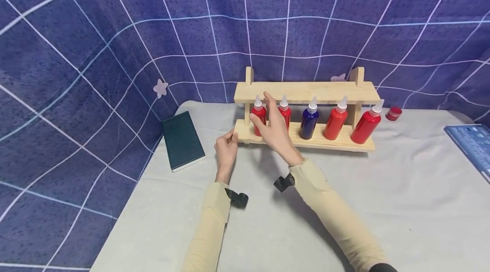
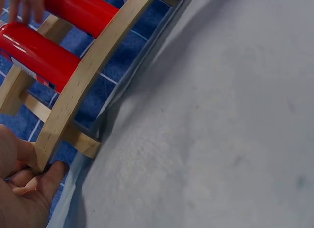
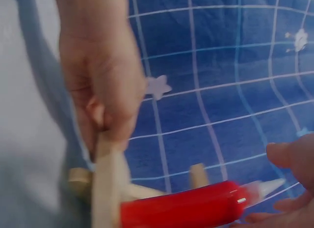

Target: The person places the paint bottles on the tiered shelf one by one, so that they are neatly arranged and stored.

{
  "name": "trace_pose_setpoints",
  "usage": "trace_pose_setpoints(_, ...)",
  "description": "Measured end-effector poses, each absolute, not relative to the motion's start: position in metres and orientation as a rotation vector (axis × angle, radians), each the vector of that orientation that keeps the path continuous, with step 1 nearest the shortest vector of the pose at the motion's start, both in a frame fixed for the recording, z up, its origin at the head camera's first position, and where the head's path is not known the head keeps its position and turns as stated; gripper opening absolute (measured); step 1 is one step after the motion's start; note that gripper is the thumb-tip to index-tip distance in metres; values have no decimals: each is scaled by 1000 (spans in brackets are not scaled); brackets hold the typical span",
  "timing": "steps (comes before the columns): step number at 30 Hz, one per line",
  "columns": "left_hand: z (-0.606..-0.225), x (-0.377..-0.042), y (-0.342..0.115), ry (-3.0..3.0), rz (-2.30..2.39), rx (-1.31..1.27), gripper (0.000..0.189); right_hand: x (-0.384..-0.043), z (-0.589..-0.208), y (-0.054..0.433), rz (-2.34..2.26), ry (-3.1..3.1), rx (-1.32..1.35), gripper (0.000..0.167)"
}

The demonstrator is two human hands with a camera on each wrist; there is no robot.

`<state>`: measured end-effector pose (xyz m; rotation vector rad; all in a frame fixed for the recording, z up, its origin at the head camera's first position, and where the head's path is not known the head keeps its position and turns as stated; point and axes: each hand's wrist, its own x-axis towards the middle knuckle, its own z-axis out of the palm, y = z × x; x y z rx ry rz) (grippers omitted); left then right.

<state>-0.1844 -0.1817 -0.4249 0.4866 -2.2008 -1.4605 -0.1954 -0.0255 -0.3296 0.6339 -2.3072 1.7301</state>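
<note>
A two-tier wooden rack [image 1: 306, 92] stands on the cloth-covered table, with several squeeze bottles with white pointed tips in a row on its lower board. The leftmost red bottle [image 1: 258, 115] and another red bottle [image 1: 285, 114] flank my right hand [image 1: 276, 132]. Its fingers are extended and hold nothing; in the right wrist view it is beside the bottle's white nozzle [image 3: 267, 187]. My left hand [image 1: 226, 149] pinches the left end of the lower board [image 2: 81, 90] between thumb and fingers. Farther right stand a dark blue bottle [image 1: 308, 122] and two more red ones.
Left of the rack lies a dark green book [image 1: 183, 141]. A small red round lid or container [image 1: 394, 114] sits beyond the rack's right end. At the far right edge is a blue printed flat item [image 1: 471, 144]. Blue gridded cloth [image 1: 214, 34] hangs behind and to the left.
</note>
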Motion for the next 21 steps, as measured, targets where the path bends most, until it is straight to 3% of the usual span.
trace_pose_setpoints(12, -425, -191, -188, -2239, -1511, 499, 30, -160, -281, 7, 1928, -2111, 725, 69)
trace_pose_setpoints(21, -414, -181, -216, -2239, -1487, 525, 31, -142, -269, 50, 1939, -1887, 637, 64)
